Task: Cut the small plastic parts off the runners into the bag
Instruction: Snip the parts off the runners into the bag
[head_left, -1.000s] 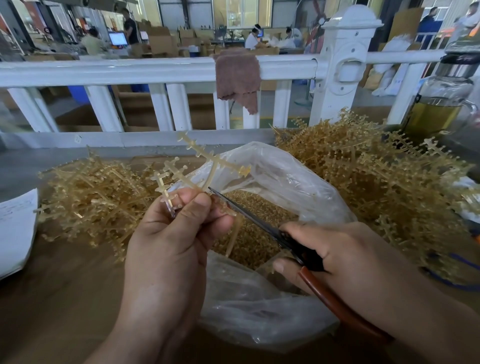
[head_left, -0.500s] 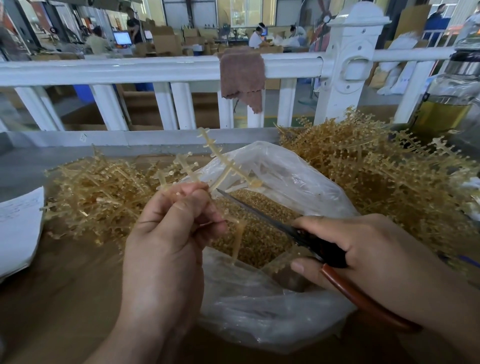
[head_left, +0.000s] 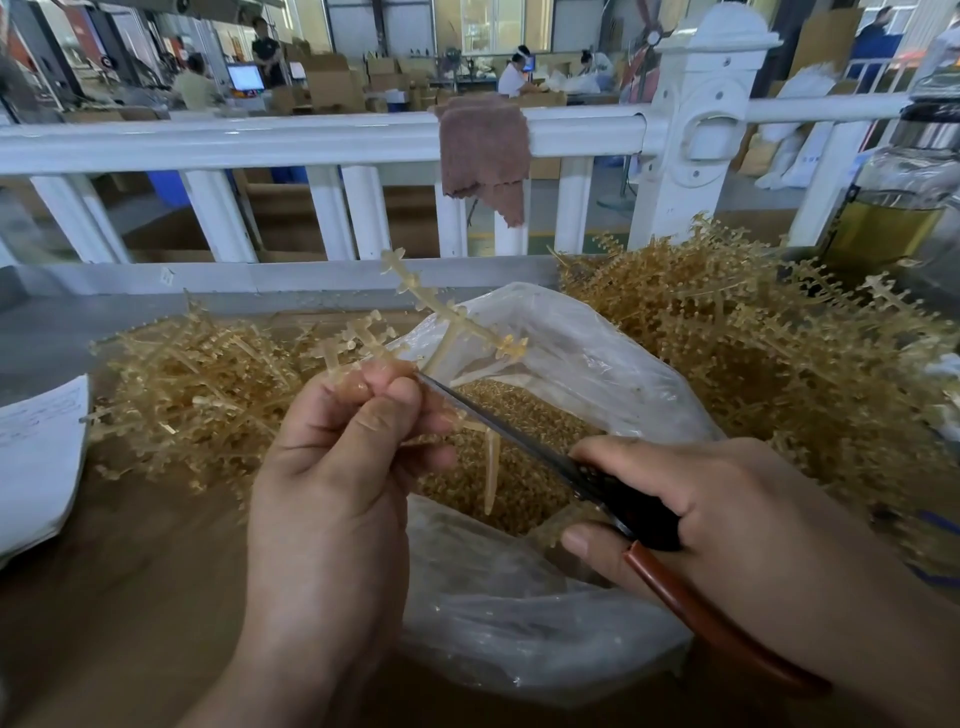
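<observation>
Head view: the left hand (head_left: 332, 467) pinches a pale runner (head_left: 447, 317) between thumb and curled fingertips and holds it over the open mouth of the clear bag (head_left: 545, 623). One branch of the runner, studded with small parts, slants up towards the white railing (head_left: 260, 140); a bare stem hangs down into the bag. The right hand (head_left: 727, 509) is wrapped round the handles of the scissors (head_left: 519, 436), whose blades read as one thin line, so whether they are parted cannot be told.

Compared with a second ago, the runner has been turned in the fingers so its branch stands steeper. The blade tip lies right at the left fingertips, as it did then. That reads as re-presenting the runner for the next snip rather than a finished cut.

Cut parts (head_left: 530, 499) already fill the bottom of the bag, directly beneath the blades, so anything clipped should drop in. With the tip so close to the fingers, the next cut likely calls for care.

On the bench (head_left: 130, 571), tangled runners are heaped left of the bag (head_left: 208, 389) and, in a larger pile, to its right (head_left: 753, 364). The parts on the upright branch are still attached.
</observation>
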